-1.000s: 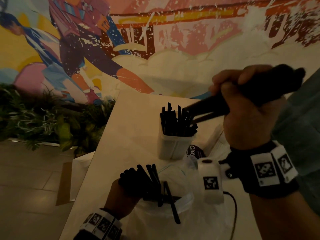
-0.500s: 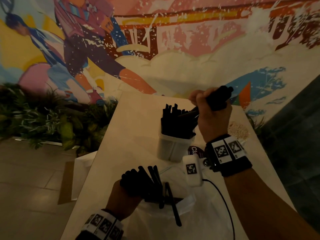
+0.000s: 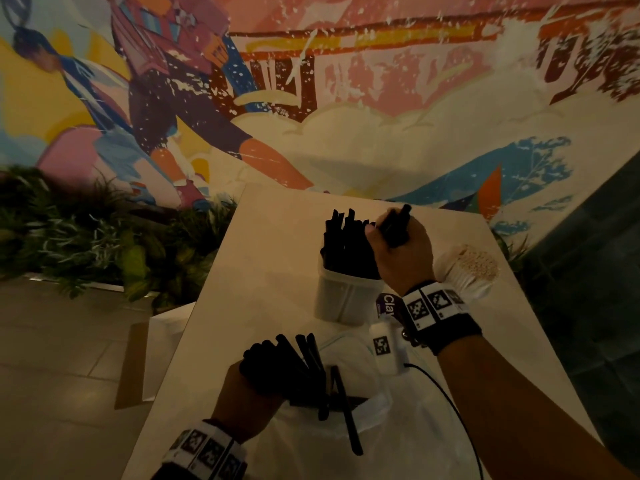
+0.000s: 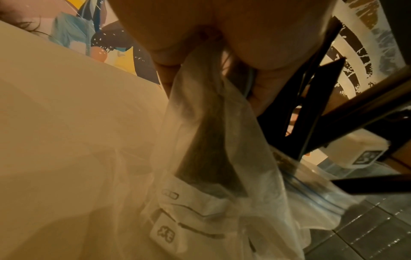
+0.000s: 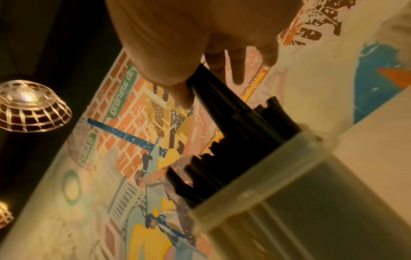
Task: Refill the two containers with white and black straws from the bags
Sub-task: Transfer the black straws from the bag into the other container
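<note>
A translucent container (image 3: 341, 299) (image 5: 289, 193) stands mid-table, packed with upright black straws (image 3: 346, 244). My right hand (image 3: 391, 237) is at its right rim and grips a bundle of black straws (image 3: 398, 220) (image 5: 213, 91) whose lower ends are down among those in the container. Nearer to me, my left hand (image 3: 249, 386) grips the neck of a clear plastic bag (image 3: 363, 445) (image 4: 211, 132). More black straws (image 3: 298, 365) (image 4: 315, 98) fan out of the bag's mouth. A bundle of white straws (image 3: 474, 265) lies end-on at the right, behind my right wrist.
The pale table (image 3: 263, 271) narrows toward a painted mural wall. Green plants (image 3: 86, 244) and a tiled floor lie past its left edge. A purple-labelled item (image 3: 388, 303) sits beside the container. A black cable (image 3: 450, 403) runs over the bag from my right wrist.
My right hand has come down and away from me with its straw bundle, from high on the right to the container's rim. The left hand and bag have stayed put.
</note>
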Tool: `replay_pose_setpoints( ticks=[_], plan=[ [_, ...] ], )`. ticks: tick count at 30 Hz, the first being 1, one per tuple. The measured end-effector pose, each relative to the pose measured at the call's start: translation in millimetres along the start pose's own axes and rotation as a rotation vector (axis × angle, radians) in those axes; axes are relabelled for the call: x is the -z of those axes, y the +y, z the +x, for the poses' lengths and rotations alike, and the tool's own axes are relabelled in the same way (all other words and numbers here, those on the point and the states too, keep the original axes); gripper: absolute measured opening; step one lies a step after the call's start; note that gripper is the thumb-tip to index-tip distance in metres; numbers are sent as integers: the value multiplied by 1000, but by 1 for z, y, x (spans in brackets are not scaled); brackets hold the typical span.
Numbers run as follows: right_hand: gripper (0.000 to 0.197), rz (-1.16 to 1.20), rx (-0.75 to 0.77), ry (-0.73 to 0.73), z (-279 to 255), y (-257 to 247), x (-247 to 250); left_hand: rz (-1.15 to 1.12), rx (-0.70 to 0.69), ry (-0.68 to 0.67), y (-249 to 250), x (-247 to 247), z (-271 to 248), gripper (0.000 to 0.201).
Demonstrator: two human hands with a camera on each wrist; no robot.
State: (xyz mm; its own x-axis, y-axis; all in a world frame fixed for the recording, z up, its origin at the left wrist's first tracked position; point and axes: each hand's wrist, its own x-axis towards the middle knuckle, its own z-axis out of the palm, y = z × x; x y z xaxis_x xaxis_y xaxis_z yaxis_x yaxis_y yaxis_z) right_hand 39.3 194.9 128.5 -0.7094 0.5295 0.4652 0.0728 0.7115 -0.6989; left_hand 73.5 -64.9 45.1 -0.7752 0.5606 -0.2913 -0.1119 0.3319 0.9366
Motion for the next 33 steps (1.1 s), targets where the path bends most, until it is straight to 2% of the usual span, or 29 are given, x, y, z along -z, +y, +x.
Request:
replay_pose_setpoints(
  ticks=[1, 3, 4, 5, 6, 7, 8, 9, 10, 11, 12, 13, 14, 15, 16, 17, 19, 20, 22, 23, 25, 28, 29, 31, 33],
  plan=[
    [53, -173, -48, -69, 0, 6, -2, 52, -22, 96, -3, 7, 0, 46],
    [78, -416, -186, -225, -1, 16, -4, 151, -63, 27, -21, 1, -4, 40],
    [88, -387, -192, -226, -1, 16, -3, 175, -232, 187, -32, -2, 0, 37],
    [95, -272, -149, -144, -1, 11, 1, 145, -269, 279, -26, -5, -2, 29],
    [99, -132, -82, -21, 2, 5, 4, 113, -218, 145, -11, -3, -5, 21],
    [100, -27, -10, 100, 4, 0, 5, 114, -177, 117, 2, -1, -8, 16],
    [98, 21, 59, 186, 7, -6, 7, 226, -267, 174, -5, 0, -5, 16],
    [95, 15, 114, 225, 10, -9, 6, 198, -222, 124, -6, -1, -3, 26],
    [89, -28, 157, 202, 13, -11, 4, 172, -218, 127, -4, -1, -1, 37],
    [80, -102, 189, 113, 15, -9, 0, 197, -236, 234, -10, -2, 1, 41],
    [68, -215, 209, -30, 17, -3, -5, 253, -269, 200, -10, -3, 0, 38],
    [59, -343, 200, -211, 16, 5, -10, 317, -246, 78, -7, -2, 1, 29],
    [55, -447, 165, -378, 15, 13, -15, 363, -219, 93, -6, -2, -1, 19],
    [57, -512, 133, -476, 13, 17, -17, 467, -253, 143, -15, 0, 2, 14],
    [61, -537, 119, -487, 13, 21, -17, 530, -276, 145, -17, 2, 4, 10],
    [64, -524, 137, -425, 13, 21, -17, 540, -288, 119, -19, 4, 5, 8],
    [62, -516, 162, -344, 14, 18, -18, 452, -259, 57, -19, 5, 4, 12],
    [60, -557, 157, -396, 13, 16, -18, 462, -276, 94, -20, 5, 4, 19],
    [61, -666, 135, -528, 9, 15, -20, 486, -237, 43, -18, 3, 1, 30],
    [65, -675, 128, -530, 7, 12, -18, 514, -244, 67, -17, 4, 3, 25],
    [73, -585, 116, -408, 5, 2, -7, 497, -278, 104, -18, 5, 7, 13],
    [72, -332, 176, -158, -6, -16, 21, 471, -300, 123, -26, 2, 8, 30],
    [71, -250, 192, -135, -15, -20, 30, 484, -327, 162, -35, 2, 9, 28],
    [66, -125, 202, -221, -40, -24, 44, 495, -328, 168, -40, 3, 11, 19],
    [60, -78, 214, -422, -74, -15, 50, 482, -311, 174, -40, 3, 15, 17]
  ],
)
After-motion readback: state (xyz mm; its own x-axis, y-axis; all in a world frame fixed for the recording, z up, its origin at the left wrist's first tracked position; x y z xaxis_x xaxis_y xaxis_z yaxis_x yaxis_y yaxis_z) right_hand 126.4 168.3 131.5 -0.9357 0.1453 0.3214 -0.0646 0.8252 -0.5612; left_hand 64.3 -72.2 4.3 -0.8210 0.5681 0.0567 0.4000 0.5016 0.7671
